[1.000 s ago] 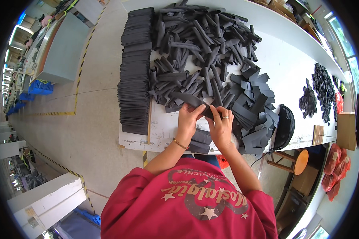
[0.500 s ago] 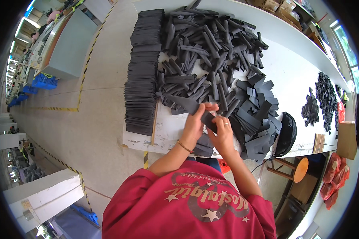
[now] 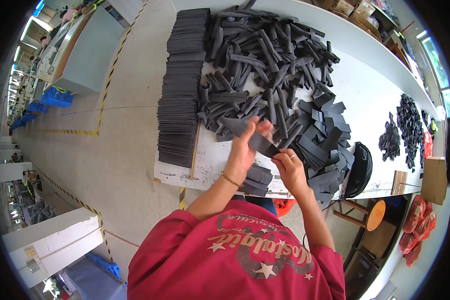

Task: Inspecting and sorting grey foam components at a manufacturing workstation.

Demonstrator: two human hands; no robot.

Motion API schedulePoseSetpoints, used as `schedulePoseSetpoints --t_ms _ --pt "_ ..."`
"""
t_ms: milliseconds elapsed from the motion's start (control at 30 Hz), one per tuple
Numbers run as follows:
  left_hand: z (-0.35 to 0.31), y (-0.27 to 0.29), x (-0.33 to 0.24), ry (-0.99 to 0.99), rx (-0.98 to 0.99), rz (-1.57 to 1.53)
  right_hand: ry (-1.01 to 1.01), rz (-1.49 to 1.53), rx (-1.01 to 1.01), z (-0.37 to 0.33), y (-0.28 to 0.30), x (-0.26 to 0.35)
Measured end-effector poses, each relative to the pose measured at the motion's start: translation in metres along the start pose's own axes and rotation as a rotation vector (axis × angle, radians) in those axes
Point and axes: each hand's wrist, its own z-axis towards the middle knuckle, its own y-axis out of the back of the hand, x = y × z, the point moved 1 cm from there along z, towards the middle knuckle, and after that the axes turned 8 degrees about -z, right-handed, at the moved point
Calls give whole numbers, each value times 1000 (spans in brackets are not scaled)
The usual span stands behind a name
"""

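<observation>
A dark grey flat strip of material (image 3: pixel 263 144) slants across my left hand (image 3: pixel 241 157), between the raised thumb and the fingers. The fingers of that hand are stretched out and slightly blurred, without closing round the strip. With thumb and fingertips, my right hand (image 3: pixel 292 172) pinches the strip's near right end. The far end tapers toward the heap of rolled dark pieces (image 3: pixel 270 55). Between my wrists, a small stack of folded dark pieces (image 3: pixel 256 181) rests at the table's front edge.
A long row of stacked dark pieces (image 3: pixel 181 105) lines the table's left side, beside a wooden strip (image 3: pixel 195 152). Flat dark pieces (image 3: pixel 325 145) are heaped on the right, next to a black mesh-like bag (image 3: pixel 360 170). Farther right lie dark scraps (image 3: pixel 407 125). A round stool (image 3: pixel 375 213) stands below.
My left fingers have loosened and spread along the strip. My right hand has moved right and slightly nearer me, pinching the strip's end, and more of the strip shows between the hands.
</observation>
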Motion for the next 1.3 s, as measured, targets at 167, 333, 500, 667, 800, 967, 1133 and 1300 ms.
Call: schedulePoseSetpoints --t_ms 167,333,500,667,800,967,1133,1300 --pt "2 -9 6 -78 102 83 67 29 -53 17 6 4" --pt "-5 -7 16 -63 97 23 76 56 -38 22 2 -1" --pt "-3 -3 18 -81 88 23 32 90 -48 23 -6 0" --pt "-7 -6 22 -115 47 -26 9 107 -36 21 -12 -3" --pt "-6 -5 25 -128 47 -37 -28 119 -23 21 -15 -3" --pt "-4 -3 24 -121 40 -31 -21 132 -29 21 -17 -5" --pt "2 5 18 -124 70 -6 35 119 6 23 -13 -3" --pt "0 1 13 -131 114 3 -214 301 8 20 -23 2"
